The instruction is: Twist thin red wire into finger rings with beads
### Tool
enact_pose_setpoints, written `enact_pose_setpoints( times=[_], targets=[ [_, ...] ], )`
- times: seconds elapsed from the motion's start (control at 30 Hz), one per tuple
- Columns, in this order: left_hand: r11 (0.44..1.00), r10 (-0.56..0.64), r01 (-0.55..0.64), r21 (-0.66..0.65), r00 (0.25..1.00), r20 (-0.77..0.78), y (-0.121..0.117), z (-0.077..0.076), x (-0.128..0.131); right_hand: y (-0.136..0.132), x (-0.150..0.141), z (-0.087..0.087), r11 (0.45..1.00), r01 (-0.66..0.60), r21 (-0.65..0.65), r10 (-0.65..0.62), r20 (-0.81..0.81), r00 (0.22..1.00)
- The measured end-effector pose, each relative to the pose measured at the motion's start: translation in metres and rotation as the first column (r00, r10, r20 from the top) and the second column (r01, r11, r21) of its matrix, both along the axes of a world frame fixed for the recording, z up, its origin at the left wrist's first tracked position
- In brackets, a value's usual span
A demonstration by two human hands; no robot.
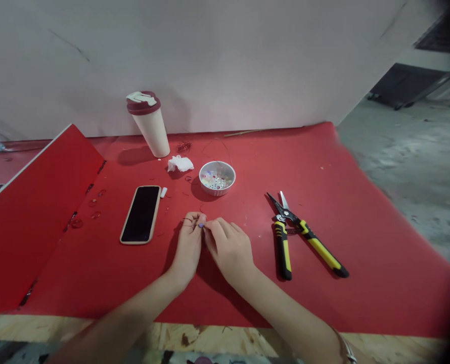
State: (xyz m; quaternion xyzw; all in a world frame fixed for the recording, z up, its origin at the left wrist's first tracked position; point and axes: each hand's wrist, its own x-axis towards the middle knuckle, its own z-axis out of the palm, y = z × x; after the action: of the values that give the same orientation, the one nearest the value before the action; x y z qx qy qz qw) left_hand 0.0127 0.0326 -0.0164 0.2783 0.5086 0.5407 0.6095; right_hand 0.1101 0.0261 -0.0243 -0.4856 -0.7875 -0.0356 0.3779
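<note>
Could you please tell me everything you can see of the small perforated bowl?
The bowl is round, silvery and apparently metal, with small holes through its wall and floor. It stands upright and open on the red surface, beyond the left hand and right hand, neither touching it. Small beads, mostly pale with some coloured ones, lie inside, leaving part of the floor bare. A thin wire curves near its far rim; whether they touch is unclear.
</note>
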Motion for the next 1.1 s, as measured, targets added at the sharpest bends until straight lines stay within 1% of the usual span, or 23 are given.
enact_pose_setpoints(
  times=[0.07, 0.17, 0.2, 0.27, 0.33, 0.4, 0.47, 0.53, 0.57, 0.6, 0.67, 0.8, 0.9, 1.0, 1.1],
  targets=[
    [0.999, -0.026, 0.026, -0.019, 1.0, -0.005, 0.002, 0.002, -0.003, -0.001, 0.001, 0.002, 0.99, -0.07, -0.119, 0.053, -0.142, 0.988],
    [0.993, -0.108, 0.109, -0.041, 0.994, 0.015, 0.009, 0.002, -0.01, -0.001, 0.003, 0.005, 0.939, -0.189, -0.287, 0.068, -0.384, 0.921],
    [0.988, -0.145, 0.146, -0.044, 0.989, 0.015, 0.011, 0.001, -0.012, -0.001, 0.004, 0.006, 0.925, -0.208, -0.318, 0.057, -0.425, 0.903],
    [0.972, -0.232, 0.231, -0.049, 0.972, -0.022, 0.016, 0.001, -0.015, 0.0, 0.006, 0.008, 0.908, -0.24, -0.343, 0.066, -0.45, 0.891],
    [0.947, -0.322, 0.32, -0.038, 0.943, -0.082, 0.02, 0.003, -0.018, 0.002, 0.01, 0.011, 0.879, -0.311, -0.361, 0.128, -0.45, 0.884],
    [0.902, -0.427, 0.432, -0.003, 0.892, -0.147, 0.022, 0.008, -0.021, 0.003, 0.014, 0.013, 0.83, -0.406, -0.382, 0.209, -0.462, 0.862],
    [0.822, -0.556, 0.57, 0.019, 0.809, -0.191, 0.023, 0.013, -0.024, 0.004, 0.018, 0.016, 0.779, -0.488, -0.393, 0.276, -0.484, 0.83],
    [0.741, -0.656, 0.671, 0.011, 0.727, -0.205, 0.024, 0.017, -0.028, 0.004, 0.023, 0.018, 0.744, -0.528, -0.41, 0.304, -0.496, 0.813],
    [0.721, -0.678, 0.693, 0.005, 0.706, -0.202, 0.024, 0.017, -0.03, 0.004, 0.025, 0.019, 0.733, -0.532, -0.423, 0.306, -0.493, 0.814],
    [0.715, -0.686, 0.699, 0.0, 0.701, -0.195, 0.025, 0.016, -0.031, 0.004, 0.026, 0.019, 0.727, -0.526, -0.442, 0.297, -0.488, 0.821],
    [0.724, -0.681, 0.69, -0.013, 0.71, -0.18, 0.026, 0.013, -0.033, 0.005, 0.029, 0.019, 0.717, -0.51, -0.476, 0.274, -0.481, 0.833],
    [0.729, -0.681, 0.684, -0.031, 0.721, -0.129, 0.028, 0.009, -0.033, 0.006, 0.03, 0.018, 0.708, -0.51, -0.489, 0.249, -0.502, 0.828],
    [0.732, -0.68, 0.68, -0.048, 0.725, -0.11, 0.028, 0.012, -0.032, 0.006, 0.029, 0.019, 0.706, -0.513, -0.488, 0.238, -0.518, 0.821],
    [0.736, -0.676, 0.675, -0.057, 0.727, -0.123, 0.029, 0.016, -0.031, 0.005, 0.028, 0.022, 0.697, -0.534, -0.478, 0.225, -0.561, 0.797],
    [0.728, -0.684, 0.683, -0.059, 0.718, -0.127, 0.03, 0.018, -0.032, 0.003, 0.027, 0.025, 0.71, -0.533, -0.46, 0.198, -0.596, 0.778]
  ],
)
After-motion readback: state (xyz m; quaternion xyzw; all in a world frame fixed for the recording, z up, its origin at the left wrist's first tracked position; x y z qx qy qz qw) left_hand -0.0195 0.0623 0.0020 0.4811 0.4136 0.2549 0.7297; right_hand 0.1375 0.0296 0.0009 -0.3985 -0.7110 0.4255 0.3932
